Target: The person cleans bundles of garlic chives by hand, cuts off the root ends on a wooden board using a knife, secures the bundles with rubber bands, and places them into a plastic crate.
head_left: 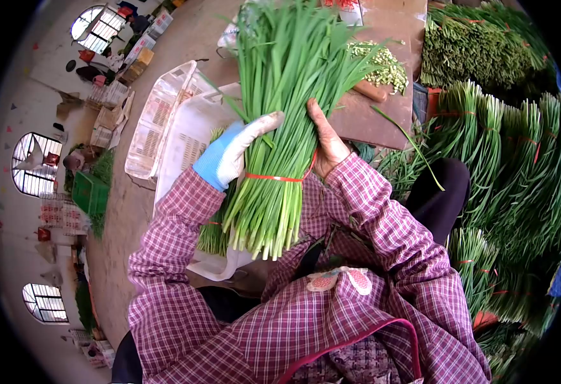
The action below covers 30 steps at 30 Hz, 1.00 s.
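A large bunch of garlic chives [287,96] is held up in front of me, leaves pointing away and pale cut ends toward my lap. A red band [273,178] circles its lower part. My left hand [237,150], in a white and blue glove, is closed around the left side, thumb lying across the leaves. Bare, my right hand [327,142] grips the right side with its thumb up along the leaves; its other fingers are hidden behind. Below and left, a white plastic crate [184,137] holds other banded bunches, partly covered by the held one.
A brown board [373,128] at the right carries chopped stem ends [386,70] and a brown handle-like piece [370,91]. Stacks of banded green bunches [517,153] line the right side. Far left are a green crate [90,193], boxes and other people at a distance.
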Motion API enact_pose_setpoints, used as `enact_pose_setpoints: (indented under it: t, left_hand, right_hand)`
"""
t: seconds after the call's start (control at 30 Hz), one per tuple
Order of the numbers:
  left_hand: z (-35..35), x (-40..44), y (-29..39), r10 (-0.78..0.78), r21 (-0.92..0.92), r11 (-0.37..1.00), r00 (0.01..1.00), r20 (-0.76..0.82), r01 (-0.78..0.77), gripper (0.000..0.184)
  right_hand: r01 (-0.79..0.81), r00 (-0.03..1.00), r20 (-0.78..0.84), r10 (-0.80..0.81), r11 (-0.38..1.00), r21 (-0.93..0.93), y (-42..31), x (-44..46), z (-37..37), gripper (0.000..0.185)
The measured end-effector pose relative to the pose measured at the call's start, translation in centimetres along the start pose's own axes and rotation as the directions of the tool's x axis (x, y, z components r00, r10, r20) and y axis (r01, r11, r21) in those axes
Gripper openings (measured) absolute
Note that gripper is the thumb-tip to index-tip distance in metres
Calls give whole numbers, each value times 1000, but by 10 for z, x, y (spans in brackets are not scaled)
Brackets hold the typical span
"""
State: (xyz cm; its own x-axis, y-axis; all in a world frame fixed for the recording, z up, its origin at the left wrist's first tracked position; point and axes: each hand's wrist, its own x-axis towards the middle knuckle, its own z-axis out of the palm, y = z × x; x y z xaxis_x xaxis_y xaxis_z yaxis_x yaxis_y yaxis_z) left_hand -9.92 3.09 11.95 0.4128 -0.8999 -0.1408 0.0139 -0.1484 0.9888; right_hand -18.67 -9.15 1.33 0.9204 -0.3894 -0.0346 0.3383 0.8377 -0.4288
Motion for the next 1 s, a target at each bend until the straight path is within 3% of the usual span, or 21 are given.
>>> enact_pose_setpoints:
  t: [0.07,0.1,0.23,0.27,0.3,0.37,0.47,0.5,0.57,0.63,0.7,0.77,0.83,0.9,1.0]
  left_hand:
    - [-1,13,11,-207,26,978,976,72,206,44]
    - [-3,20,11,-208,17,978,976,63,208,44]
    - [7,55,35,-100,465,885,986,131,28,55]
    - [2,71,32,-130,412,911,968,213,31,60]
    - [1,81,38,-187,530,846,963,192,59,64]
    - [-12,121,19,-128,697,717,986,104,20,72]
    - [8,121,49,-48,691,718,985,168,-83,82]
    - [4,119,59,-23,739,670,993,116,-70,84]
    - [-18,101,86,74,654,730,974,212,-198,85]
    - [-52,85,98,171,671,727,985,27,-145,81]
    - [-90,56,98,93,649,755,995,34,-93,78]
    - [-118,27,83,-265,576,793,964,31,199,76]
    - [-120,2,59,-432,653,705,898,86,277,76]
    - [-112,-16,36,-412,668,706,904,117,236,78]
    - [-80,-23,28,-418,601,739,907,57,303,75]
  right_hand:
    - [-21,998,-53,26,995,95,8,-1,-3,68]
    - [-34,998,-51,39,995,91,11,0,-4,68]
    - [-66,995,-63,81,973,220,26,6,-8,65]
    - [-49,994,-82,69,974,223,31,7,-6,65]
    - [-31,994,-99,55,974,223,36,8,-4,65]
    - [-18,995,-95,41,974,227,41,6,2,64]
    - [-61,991,-96,91,959,277,50,6,-1,63]
    - [-62,991,-99,93,959,276,49,5,-2,63]
    - [-66,991,-94,96,959,277,51,6,0,72]
    - [-91,989,-81,121,948,304,52,10,-4,71]
    - [-88,990,-74,119,939,333,53,13,-6,71]
    - [-87,991,-64,114,940,331,52,14,3,67]
    - [-84,990,-87,110,961,264,54,19,12,63]
    - [-105,992,-52,118,971,215,62,25,15,65]
    - [-140,989,-30,147,976,165,72,28,8,64]
